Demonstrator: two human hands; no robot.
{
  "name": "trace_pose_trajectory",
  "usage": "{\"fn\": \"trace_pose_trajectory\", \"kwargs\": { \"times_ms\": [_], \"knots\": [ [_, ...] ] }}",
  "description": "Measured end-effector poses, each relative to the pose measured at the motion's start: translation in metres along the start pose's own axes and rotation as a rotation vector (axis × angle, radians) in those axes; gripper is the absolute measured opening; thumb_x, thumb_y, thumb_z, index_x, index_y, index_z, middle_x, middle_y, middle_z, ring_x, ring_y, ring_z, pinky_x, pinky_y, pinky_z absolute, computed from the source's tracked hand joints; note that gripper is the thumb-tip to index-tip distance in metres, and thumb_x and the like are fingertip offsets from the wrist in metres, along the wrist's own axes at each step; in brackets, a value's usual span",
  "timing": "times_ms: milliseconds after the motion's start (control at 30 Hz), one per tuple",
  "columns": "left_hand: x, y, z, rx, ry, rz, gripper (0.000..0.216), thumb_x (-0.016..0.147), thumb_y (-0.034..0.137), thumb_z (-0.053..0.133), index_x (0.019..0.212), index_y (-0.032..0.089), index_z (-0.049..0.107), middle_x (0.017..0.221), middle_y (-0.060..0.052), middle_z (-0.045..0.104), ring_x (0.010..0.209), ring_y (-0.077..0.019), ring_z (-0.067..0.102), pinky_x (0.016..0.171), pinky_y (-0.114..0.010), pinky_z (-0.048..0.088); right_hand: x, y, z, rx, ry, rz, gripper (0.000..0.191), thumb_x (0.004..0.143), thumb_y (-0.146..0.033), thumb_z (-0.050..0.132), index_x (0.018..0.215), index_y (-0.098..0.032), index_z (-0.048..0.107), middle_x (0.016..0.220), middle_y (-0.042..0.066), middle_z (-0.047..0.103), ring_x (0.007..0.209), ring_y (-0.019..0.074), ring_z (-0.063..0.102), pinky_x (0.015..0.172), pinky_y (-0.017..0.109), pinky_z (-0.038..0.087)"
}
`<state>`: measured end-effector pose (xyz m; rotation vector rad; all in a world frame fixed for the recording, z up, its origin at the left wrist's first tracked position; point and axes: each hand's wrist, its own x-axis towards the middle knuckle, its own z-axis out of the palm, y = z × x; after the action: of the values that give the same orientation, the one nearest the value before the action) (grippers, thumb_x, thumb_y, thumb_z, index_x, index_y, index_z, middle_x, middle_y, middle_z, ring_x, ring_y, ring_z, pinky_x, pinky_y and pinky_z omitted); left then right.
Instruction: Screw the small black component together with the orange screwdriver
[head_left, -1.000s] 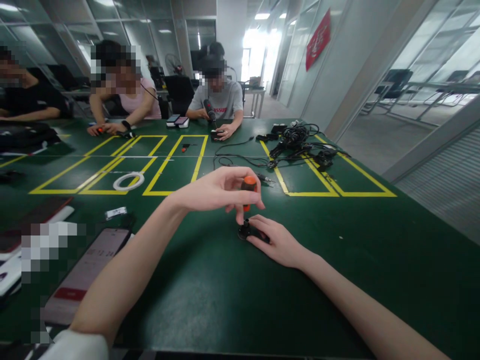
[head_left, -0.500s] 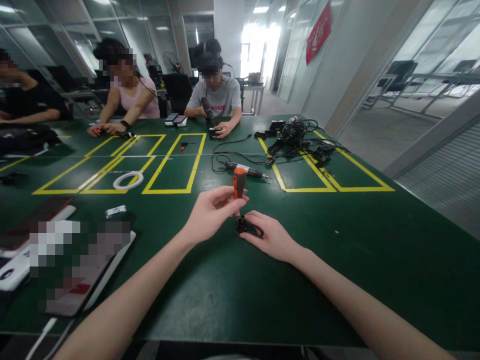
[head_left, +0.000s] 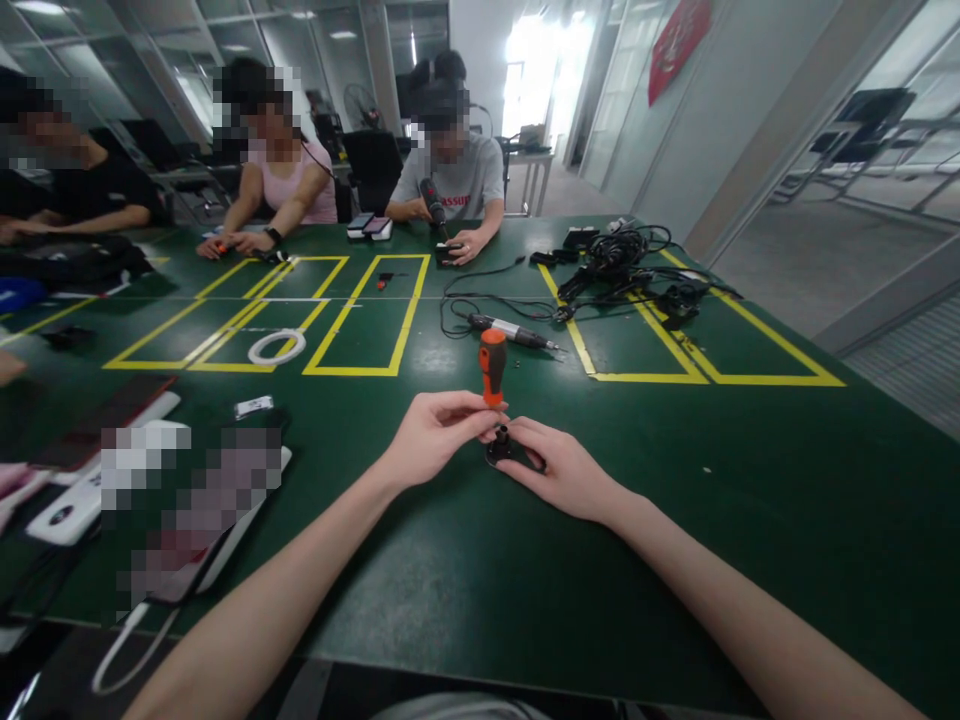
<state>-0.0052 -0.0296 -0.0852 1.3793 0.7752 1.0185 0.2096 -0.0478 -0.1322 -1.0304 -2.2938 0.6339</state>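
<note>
An orange and grey screwdriver stands upright, its handle uppermost. The fingers of my left hand are closed just under the handle, around the shaft; the tip is hidden behind them. Directly below is a small black part with a short raised tube, lying on the green table. My right hand grips this part from the right, thumb in front and fingers behind. The fingertips of both hands nearly meet at the tube.
Beyond my hands lies a corded electric screwdriver. A heap of black cables sits at the back right. Phones and power banks are on the left, near a white ring. Across the table a person works with a power tool.
My left fingers have slid from the lower handle down to the shaft, beside the black part. My right hand keeps its hold. The view has shifted slightly.
</note>
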Motion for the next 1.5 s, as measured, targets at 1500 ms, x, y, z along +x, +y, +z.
{"fn": "trace_pose_trajectory", "kwargs": {
  "times_ms": [1500],
  "knots": [
    [-0.003, -0.007, 0.001, 0.047, 0.030, 0.060, 0.034, 0.084, 0.045, 0.081, 0.090, 0.012, 0.075, 0.081, -0.007, 0.076, 0.066, -0.0130, 0.066, 0.069, -0.027, 0.058, -0.003, -0.006, -0.001, -0.011, 0.004, 0.032, 0.017, 0.105, -0.032, 0.055, 0.107, -0.019, 0.067, 0.103, 0.008, 0.069, 0.082, 0.0201, 0.064, 0.077, 0.033, 0.052]
  ]
}}
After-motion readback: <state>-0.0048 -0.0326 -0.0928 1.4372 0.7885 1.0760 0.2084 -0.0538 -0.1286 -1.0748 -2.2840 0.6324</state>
